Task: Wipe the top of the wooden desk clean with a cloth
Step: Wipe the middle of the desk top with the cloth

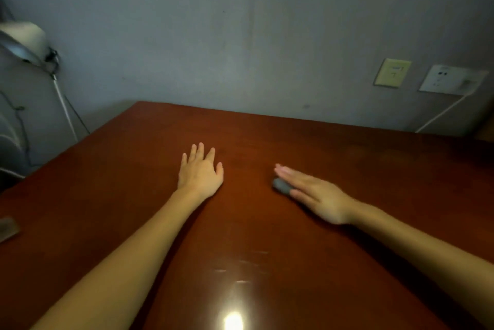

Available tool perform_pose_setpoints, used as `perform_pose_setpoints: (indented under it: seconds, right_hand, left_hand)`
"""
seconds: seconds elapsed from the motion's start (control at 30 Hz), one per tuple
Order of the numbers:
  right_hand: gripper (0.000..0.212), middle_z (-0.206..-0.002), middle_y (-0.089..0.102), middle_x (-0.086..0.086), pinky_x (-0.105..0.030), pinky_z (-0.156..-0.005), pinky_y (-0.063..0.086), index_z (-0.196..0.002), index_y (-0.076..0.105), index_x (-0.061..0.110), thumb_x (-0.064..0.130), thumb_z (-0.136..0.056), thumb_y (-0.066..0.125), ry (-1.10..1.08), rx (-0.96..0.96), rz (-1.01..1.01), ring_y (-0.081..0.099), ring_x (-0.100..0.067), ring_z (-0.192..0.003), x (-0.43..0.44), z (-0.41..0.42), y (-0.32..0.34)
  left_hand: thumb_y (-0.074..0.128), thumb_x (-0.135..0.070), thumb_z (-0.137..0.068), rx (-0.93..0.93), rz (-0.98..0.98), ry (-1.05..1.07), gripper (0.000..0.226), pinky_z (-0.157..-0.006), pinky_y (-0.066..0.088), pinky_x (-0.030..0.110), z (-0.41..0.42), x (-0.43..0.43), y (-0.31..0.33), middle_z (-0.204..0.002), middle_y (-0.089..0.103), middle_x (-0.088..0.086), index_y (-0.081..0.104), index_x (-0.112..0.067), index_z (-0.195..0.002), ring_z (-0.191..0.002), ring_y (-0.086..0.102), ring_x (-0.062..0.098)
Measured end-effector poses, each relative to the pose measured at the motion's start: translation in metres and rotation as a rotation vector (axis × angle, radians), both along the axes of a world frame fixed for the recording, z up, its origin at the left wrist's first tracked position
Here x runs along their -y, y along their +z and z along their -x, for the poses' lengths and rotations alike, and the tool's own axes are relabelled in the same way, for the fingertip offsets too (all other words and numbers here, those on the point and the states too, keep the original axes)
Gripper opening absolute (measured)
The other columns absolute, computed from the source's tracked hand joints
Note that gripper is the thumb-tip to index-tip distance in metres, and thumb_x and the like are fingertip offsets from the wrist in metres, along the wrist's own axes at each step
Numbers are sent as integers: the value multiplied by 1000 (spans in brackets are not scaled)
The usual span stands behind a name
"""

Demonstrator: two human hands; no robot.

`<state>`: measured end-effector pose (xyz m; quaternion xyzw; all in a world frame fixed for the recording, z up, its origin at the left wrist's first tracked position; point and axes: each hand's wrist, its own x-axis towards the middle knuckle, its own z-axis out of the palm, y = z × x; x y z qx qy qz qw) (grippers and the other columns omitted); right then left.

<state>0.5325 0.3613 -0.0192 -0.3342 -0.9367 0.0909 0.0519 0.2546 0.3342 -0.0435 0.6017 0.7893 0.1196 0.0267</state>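
Cloth (280, 185) under right grip (315, 196) (flat)

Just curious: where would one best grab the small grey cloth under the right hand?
Probably the bunched end of the grey cloth, poking out at the thumb side of the right hand. It lies low on the desk under straight fingers, so pinch from above, thumb in from the near side.
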Motion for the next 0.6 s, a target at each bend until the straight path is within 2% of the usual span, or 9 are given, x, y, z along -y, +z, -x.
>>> perform_pose_setpoints:
  seconds: [0.1,0.2,0.3,0.47,0.6]
  right_hand:
    - [48,-155,8,17,-33,-120,14,-145,7,40,42,-101,26,-245,16,38,11,-3,-144,-31,-41,4]
    - [53,-159,14,5,-33,-117,14,-151,15,27,43,-102,24,-418,3,13,16,-12,-145,-66,-39,1]
    - [55,-159,15,1,-33,-117,14,-152,17,21,43,-102,24,-468,-16,-21,17,-14,-146,-68,-10,-4]
    - [52,-159,14,7,-26,-116,11,-152,16,26,41,-103,24,-219,-13,-10,15,-10,-145,8,45,-3]
    - [51,-158,13,9,-21,-115,7,-152,14,28,37,-103,28,8,-8,-48,12,-6,-145,90,55,-7]
  left_hand:
    - [18,-44,-102,-44,51,-36,57,-120,1,40,-7,23,-3,-161,2,7,8,-21,-154,-148,1,21]
    - [15,-44,-103,-56,87,-35,57,-120,0,40,-13,38,-2,-161,-1,5,5,-22,-154,-148,-2,21]
    - [13,-44,-102,-65,102,-22,57,-120,-1,40,-18,50,-2,-161,-2,4,4,-22,-154,-148,-3,20]
    - [14,-45,-102,-75,102,-35,58,-121,0,40,-27,75,-5,-161,-1,4,4,-22,-154,-148,-2,20]
    - [16,-44,-102,-68,96,-42,58,-121,0,40,-36,98,-5,-161,0,4,6,-22,-154,-149,-1,21]
